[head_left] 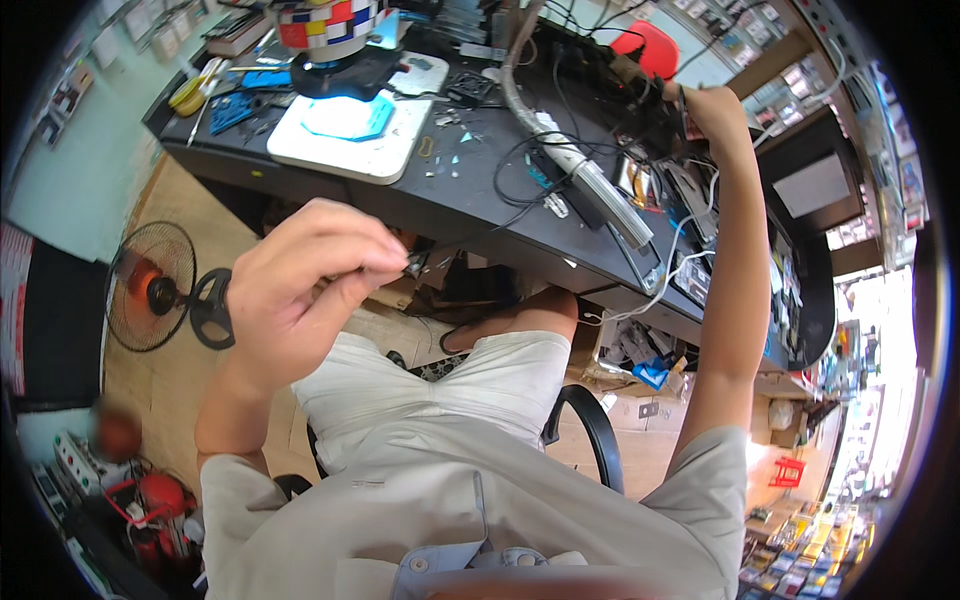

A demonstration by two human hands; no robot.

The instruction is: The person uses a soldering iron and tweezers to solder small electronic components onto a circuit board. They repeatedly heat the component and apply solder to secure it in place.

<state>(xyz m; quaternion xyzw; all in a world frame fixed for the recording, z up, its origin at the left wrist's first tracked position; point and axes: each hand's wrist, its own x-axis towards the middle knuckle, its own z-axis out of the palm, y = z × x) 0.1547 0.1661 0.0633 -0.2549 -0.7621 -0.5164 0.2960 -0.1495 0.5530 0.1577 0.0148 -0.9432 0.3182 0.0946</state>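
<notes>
Fingers of the left hand (310, 285), mid-frame, pinch a small dark part (416, 264) shut; keeping that pinch steady seems wise. Right hand (708, 108), upper right, reaches among cables (560, 150) on the black workbench (470, 205); its grip cannot be told.

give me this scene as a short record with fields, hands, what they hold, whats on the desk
left hand: left hand raised near the desk edge, fingers pinched on a small dark part
right hand: right hand stretched out to the cluttered far side of the desk, among cables; what it grips cannot be told
desk: black desk with a white pad, grey hose, loose cables
floor: fan at left
</notes>
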